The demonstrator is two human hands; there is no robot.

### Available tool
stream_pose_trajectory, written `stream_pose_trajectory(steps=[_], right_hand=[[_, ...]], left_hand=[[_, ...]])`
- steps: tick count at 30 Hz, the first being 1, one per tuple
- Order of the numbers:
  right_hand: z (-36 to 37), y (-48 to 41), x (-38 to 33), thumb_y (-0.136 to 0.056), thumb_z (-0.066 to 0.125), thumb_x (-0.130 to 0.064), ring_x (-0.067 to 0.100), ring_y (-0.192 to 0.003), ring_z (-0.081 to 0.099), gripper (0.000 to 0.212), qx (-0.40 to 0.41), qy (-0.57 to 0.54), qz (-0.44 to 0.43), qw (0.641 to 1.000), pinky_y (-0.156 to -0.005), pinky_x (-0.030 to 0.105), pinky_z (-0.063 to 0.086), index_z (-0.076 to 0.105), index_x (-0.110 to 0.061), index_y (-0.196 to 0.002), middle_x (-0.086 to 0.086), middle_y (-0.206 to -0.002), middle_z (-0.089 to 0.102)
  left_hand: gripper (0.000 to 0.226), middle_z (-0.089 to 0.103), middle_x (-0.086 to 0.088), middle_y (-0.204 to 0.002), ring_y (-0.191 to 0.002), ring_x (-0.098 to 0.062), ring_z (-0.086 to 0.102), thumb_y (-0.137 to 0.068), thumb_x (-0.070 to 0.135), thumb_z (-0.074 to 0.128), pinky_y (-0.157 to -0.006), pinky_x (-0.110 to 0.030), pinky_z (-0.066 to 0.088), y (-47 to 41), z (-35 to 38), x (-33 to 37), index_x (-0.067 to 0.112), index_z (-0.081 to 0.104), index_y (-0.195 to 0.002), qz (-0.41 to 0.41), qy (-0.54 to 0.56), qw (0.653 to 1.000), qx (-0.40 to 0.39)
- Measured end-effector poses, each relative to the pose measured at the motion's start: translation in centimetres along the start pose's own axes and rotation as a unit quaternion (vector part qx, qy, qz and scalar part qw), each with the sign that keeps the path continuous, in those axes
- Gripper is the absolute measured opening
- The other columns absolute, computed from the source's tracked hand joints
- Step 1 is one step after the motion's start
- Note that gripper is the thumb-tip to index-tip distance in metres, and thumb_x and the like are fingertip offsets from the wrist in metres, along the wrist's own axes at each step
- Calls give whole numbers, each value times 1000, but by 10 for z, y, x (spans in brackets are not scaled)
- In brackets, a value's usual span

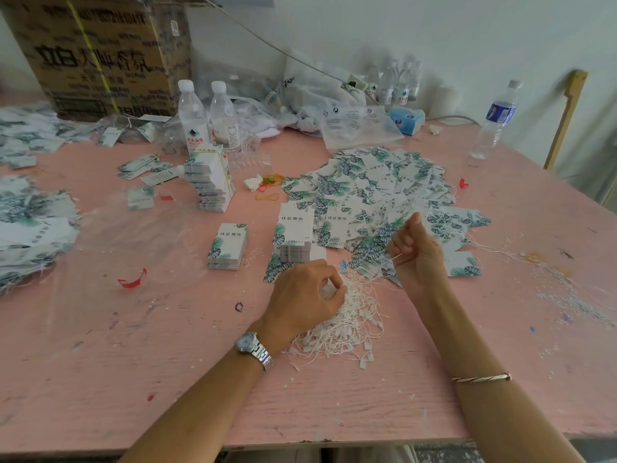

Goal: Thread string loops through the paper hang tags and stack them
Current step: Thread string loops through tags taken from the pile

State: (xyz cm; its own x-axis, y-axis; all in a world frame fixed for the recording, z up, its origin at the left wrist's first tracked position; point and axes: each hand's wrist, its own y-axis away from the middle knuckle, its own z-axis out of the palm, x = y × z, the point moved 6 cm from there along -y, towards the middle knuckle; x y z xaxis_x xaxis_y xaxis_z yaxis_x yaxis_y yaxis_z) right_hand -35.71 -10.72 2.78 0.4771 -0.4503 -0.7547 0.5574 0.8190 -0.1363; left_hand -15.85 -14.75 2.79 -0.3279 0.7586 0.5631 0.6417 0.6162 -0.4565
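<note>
A tangled heap of white string loops (344, 325) lies on the pink table near its front edge. My left hand (300, 299) rests on the heap's left side, thumb and fingers pinching at its strings. My right hand (417, 252) hovers over the near edge of a wide spread of leaf-printed paper hang tags (374, 188), fingers curled around a thin white string. A neat pile of tags (293, 238) stands just beyond my left hand, and a shorter pile (228, 247) sits to its left.
A tall leaning tower of tag bundles (210, 182) and two water bottles (207, 118) stand at centre back. More threaded tags (30, 228) pile up at left. A cardboard box (96, 51), plastic bags (350, 121) and another bottle (494, 121) line the back.
</note>
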Motion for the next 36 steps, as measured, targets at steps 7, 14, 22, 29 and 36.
stream_pose_trajectory(steps=[7, 14, 22, 29, 36], right_hand=[[20, 17, 15, -83, 68, -29, 5, -45, 23, 24, -149, 233, 80, 958, -42, 15, 25, 65, -25, -60, -10, -52, 35], [36, 31, 32, -80, 73, -25, 8, -46, 19, 13, -224, 331, 124, 908, -44, 17, 22, 70, -21, -68, -7, -52, 34], [34, 31, 34, -80, 74, -27, 9, -47, 17, 14, -226, 312, 132, 913, -43, 16, 22, 70, -17, -71, -2, -54, 27], [33, 30, 36, -77, 76, -31, 9, -48, 17, 17, -222, 294, 144, 918, -42, 16, 22, 69, -18, -69, -2, -55, 27], [33, 29, 37, -81, 73, -21, 7, -47, 21, 4, -218, 295, 143, 919, -43, 15, 22, 75, -18, -79, -8, -53, 32]], left_hand=[[26, 30, 21, -56, -50, 0, 40, -92, 38, 71, -51, -7, 24, 1, -13, 8, 27, 72, -115, 27, 38, 997, 65], [20, 47, 31, -68, -54, 4, 40, -97, 21, 66, -57, -5, 26, 0, -21, 9, 17, 74, -115, 62, 67, 989, 118], [17, 28, 16, -58, -51, -5, 33, -97, 21, 65, -53, -17, 30, -3, -15, 4, 17, 71, -113, 67, 94, 989, 97], [13, 27, 13, -57, -49, -9, 32, -96, 23, 67, -47, -29, 37, -2, -12, 3, 20, 68, -108, 76, 85, 989, 91], [7, 28, 15, -59, -50, -6, 33, -93, 23, 67, -47, -20, 33, 0, -21, 4, 21, 67, -99, 61, 45, 988, 132]])
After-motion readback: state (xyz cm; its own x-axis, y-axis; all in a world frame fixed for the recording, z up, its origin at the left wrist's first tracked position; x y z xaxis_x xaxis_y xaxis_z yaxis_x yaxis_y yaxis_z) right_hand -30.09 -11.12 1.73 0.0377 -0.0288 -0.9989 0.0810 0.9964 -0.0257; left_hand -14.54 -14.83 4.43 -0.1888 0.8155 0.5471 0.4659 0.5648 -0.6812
